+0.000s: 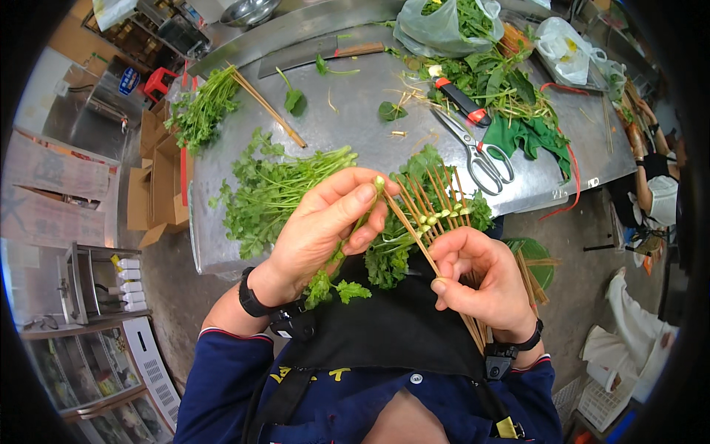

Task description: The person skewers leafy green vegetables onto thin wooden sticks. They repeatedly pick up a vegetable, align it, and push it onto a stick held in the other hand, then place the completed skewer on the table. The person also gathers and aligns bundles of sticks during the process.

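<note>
My left hand (319, 227) pinches a single coriander sprig, its pale cut stem end (379, 183) up between thumb and fingers and its leaves (333, 288) hanging below the palm. In my right hand (482, 275) is a fanned bunch of bamboo skewers (409, 230). Several stem ends (430, 220) sit in a row on the fanned skewers, with their leaves (388, 263) drooping underneath. One skewer at the left side has its tip close to the pinched stem; whether they touch I cannot tell. To the left, loose coriander (277, 188) lies on the metal table (366, 139).
Scissors (477, 152) and a black-and-red-handled knife or peeler (461, 101) lie right of centre, beside a green cloth (527, 139). A cleaver (299, 55) rests at the back. Skewered greens (208, 105) occupy the left corner. Another person's arm (643, 172) shows far right.
</note>
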`<state>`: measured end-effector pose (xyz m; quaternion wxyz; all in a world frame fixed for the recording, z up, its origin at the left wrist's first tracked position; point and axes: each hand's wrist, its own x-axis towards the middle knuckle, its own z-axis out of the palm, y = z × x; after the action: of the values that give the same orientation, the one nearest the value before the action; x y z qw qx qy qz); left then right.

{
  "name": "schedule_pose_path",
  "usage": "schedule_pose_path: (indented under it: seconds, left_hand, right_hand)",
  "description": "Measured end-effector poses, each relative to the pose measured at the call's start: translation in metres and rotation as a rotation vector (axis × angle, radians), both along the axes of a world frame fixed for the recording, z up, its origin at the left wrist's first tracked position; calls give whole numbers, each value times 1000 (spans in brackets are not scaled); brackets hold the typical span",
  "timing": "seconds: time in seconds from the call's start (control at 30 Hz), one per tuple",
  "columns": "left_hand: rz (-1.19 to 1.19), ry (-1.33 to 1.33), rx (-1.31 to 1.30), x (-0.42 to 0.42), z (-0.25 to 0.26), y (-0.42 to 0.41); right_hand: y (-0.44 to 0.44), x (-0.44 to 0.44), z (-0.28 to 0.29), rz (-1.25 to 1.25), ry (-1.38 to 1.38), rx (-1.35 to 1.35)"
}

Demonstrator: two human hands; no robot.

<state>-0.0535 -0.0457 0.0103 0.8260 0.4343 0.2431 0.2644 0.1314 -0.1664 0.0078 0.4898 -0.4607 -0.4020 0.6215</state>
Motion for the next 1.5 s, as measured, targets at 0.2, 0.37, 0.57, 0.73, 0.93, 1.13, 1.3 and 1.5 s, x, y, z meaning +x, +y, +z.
schedule_pose_path:
  seconds: [0.2,0.37,0.57,0.73,0.93,1.13,1.3,1.5]
  left_hand:
    - [99,1,71,-2,-4,-1]
    - [128,7,192,-5,-6,0]
    - [139,-1,252,-5,-4,-1]
    - [167,-5,276,-6,-5,-1]
    - [111,99,347,-9,-5,-4]
    - [30,189,359,-8,-2,-19]
    - [-50,153,436,-9,-9,-25]
    - [-60,189,433,-11,-10,-26]
  right_hand:
    - [1,1,0,23,-6,22]
    - [2,1,0,49,-17,37]
    - [2,0,-2,50,-7,44]
    - [2,0,-1,59,-28,44]
    - [1,0,-2,51,-20,37]
    - [0,-2,-1,46,-51,85]
    - [2,-4,-2,48,-55,115]
    - [2,-2,3,64,-145,126]
